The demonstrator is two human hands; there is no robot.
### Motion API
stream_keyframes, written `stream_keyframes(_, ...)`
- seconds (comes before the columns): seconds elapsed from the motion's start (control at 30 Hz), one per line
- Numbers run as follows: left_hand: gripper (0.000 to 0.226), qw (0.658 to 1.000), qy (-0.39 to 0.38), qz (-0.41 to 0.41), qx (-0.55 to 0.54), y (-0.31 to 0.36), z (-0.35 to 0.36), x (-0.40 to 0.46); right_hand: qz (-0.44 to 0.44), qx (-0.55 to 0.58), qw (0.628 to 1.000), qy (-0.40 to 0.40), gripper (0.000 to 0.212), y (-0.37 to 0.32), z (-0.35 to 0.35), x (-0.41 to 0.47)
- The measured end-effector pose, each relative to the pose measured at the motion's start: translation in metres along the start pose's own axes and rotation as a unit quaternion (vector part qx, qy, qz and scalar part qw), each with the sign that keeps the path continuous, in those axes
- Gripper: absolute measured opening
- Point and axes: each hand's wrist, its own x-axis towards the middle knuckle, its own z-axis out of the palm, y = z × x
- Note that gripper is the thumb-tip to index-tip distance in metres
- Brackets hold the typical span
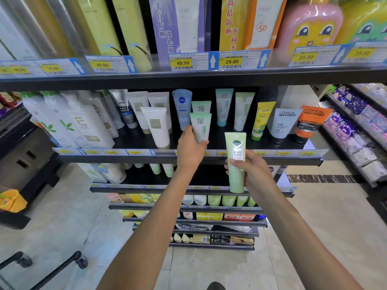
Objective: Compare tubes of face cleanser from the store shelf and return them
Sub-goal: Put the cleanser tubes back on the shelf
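Shop: stocked shelves (188,80), price tags (182,62).

A black metal store shelf (188,80) with tiered boards and yellow price tags (182,63) stands on a glossy beige tiled floor (324,216). A second black rack (356,130) stands right; a yellow plastic basket (12,200) sits left.

Left hand (189,148) grips mint tube (201,127); right hand (254,169) grips green tube (236,164).

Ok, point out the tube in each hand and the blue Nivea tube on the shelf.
Mint-green tube (201,127), head view: middle of its body, above the left hand's grip.
Pale green tube (236,162), head view: white label area, held by the right hand.
Nivea tube (182,107), head view: front, below the logo.
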Motion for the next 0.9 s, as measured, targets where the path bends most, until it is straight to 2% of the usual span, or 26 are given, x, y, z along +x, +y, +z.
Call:
stream_keyframes(0.2, 0.062, 1.000, 0.007, 0.003, 0.015, 0.002, -0.004, -0.008, -0.007, 0.004, 1.000, 0.009, 0.041, 0.005, -0.004, -0.009)
stream_keyframes(0.33, 0.065, 0.999, 0.027, 0.036, 0.030, 0.004, -0.015, -0.032, 0.007, 0.008, 1.000, 0.004, 0.041, 0.009, -0.006, -0.015)
stream_keyframes(0.5, 0.052, 0.997, 0.031, 0.061, 0.048, -0.015, -0.029, -0.079, 0.030, 0.020, 0.999, -0.016, 0.048, 0.025, 0.001, -0.018)
stream_keyframes(0.67, 0.047, 0.993, 0.002, 0.025, 0.119, -0.059, -0.045, -0.120, 0.060, 0.011, 0.997, -0.037, 0.047, 0.047, 0.018, -0.028)
stream_keyframes(0.9, 0.048, 0.976, -0.086, -0.029, 0.200, -0.137, -0.083, -0.127, 0.077, -0.027, 0.997, -0.007, 0.043, 0.085, 0.055, -0.037)
